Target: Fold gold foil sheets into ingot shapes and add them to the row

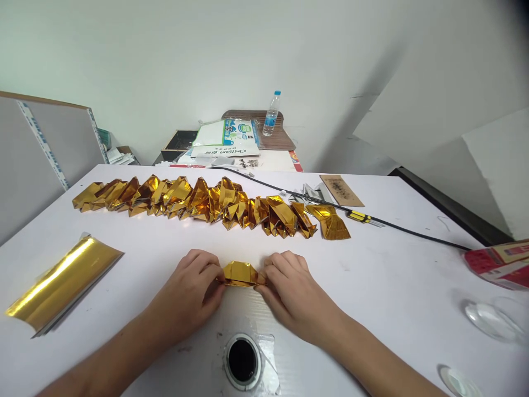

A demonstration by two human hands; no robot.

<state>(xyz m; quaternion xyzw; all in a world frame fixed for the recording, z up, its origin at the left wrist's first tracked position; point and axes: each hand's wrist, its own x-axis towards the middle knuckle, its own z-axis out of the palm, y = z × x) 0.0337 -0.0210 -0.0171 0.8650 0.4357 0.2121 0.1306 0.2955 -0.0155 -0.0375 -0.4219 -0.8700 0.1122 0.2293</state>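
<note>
Between my hands is a small folded gold foil paper (241, 272), shaped like a boat with a raised flat middle. My left hand (198, 284) pinches its left end with thumb and fingers. At the opposite end, my right hand (287, 286) pinches the right tip. Beyond the hands, a long row of folded gold paper pieces (198, 201) stretches across the table, packed against each other. One flatter gold piece (333, 223) lies at the row's right end. To the left rests a stack of gold foil sheets (68, 281), slightly curled.
A round black-centred fitting (242, 361) sits in the white table (372, 298) near my forearms. A black cable (413, 231) crosses the back right, by a brown card (342, 190). A red packet (500, 264) lies at right. Behind stands a water bottle (271, 116).
</note>
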